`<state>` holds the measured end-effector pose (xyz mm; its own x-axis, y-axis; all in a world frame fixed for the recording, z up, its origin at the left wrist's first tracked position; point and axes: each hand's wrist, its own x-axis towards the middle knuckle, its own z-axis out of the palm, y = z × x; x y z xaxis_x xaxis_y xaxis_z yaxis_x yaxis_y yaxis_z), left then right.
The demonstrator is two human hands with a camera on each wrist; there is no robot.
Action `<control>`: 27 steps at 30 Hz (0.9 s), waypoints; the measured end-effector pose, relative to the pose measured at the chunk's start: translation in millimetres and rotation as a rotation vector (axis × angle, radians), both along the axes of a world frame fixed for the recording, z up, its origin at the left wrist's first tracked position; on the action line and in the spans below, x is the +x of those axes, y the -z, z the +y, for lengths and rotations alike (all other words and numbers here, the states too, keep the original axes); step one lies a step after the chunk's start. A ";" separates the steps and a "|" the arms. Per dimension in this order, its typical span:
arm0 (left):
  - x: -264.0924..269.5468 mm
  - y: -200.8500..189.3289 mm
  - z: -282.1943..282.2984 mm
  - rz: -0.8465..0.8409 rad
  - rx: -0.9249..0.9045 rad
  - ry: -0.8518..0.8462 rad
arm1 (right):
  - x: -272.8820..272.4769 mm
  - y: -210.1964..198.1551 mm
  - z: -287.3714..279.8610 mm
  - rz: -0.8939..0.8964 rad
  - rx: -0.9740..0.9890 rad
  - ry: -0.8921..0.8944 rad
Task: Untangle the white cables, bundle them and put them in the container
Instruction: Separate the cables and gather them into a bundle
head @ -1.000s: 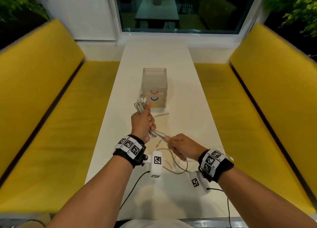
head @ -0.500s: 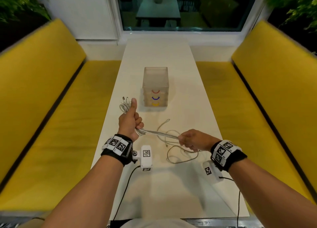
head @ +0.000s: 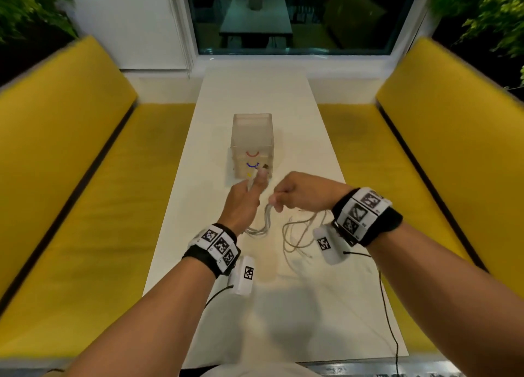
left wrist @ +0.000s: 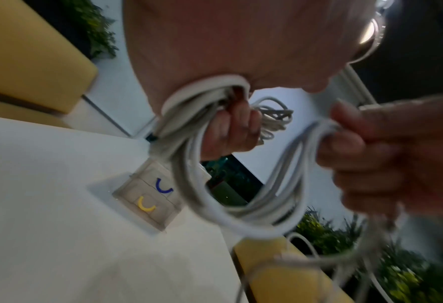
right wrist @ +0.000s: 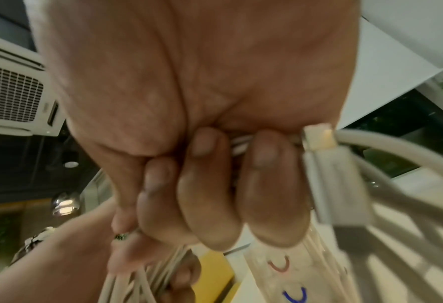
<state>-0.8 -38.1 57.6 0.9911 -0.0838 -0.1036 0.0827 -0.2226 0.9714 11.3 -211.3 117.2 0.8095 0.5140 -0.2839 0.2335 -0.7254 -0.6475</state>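
The white cables (head: 262, 226) hang in a short loop between my two hands, just above the white table (head: 283, 305). My left hand (head: 245, 200) grips a coil of them (left wrist: 215, 205) with curled fingers (left wrist: 231, 127) and its thumb points up. Close to its right, my right hand (head: 289, 193) holds the same strands in a fist (right wrist: 215, 194); a white plug (right wrist: 329, 174) sticks out beside its fingers. Loose cable (head: 297, 235) trails on the table under my right wrist. The clear container (head: 252, 132), marked with red, blue and yellow arcs, stands just beyond my left thumb.
Yellow benches (head: 71, 178) run along both long sides of the narrow table, with the second bench (head: 453, 164) on the right. A window (head: 297, 16) closes the far end. Black leads (head: 388, 320) from the wrist cameras lie on the near part of the table.
Both hands have moved forward towards the container and come close together. The cable that was stretched straight between them now sags in a loop.
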 end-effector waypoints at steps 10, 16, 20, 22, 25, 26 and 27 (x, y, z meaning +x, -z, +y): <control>-6.9 15.4 -0.9 0.021 -0.093 0.218 | 10.0 -0.4 2.8 0.332 0.282 0.158; -6.2 18.0 -4.0 0.002 -0.063 0.237 | 8.0 8.9 0.0 0.355 0.320 0.209; -11.1 19.8 -9.3 0.079 -0.224 0.216 | 6.8 8.6 1.7 0.334 0.256 0.236; -11.8 21.5 -8.8 0.100 -0.217 0.219 | 8.6 6.2 2.0 0.308 0.156 0.228; -9.7 26.1 -1.3 0.057 -0.087 0.225 | 11.7 4.5 -1.2 0.265 0.007 0.226; -8.8 27.7 2.8 0.039 -0.017 0.234 | 12.6 4.7 -4.0 0.257 -0.026 0.224; -7.5 29.8 7.3 0.030 0.040 0.237 | 13.7 5.0 -7.5 0.253 -0.049 0.224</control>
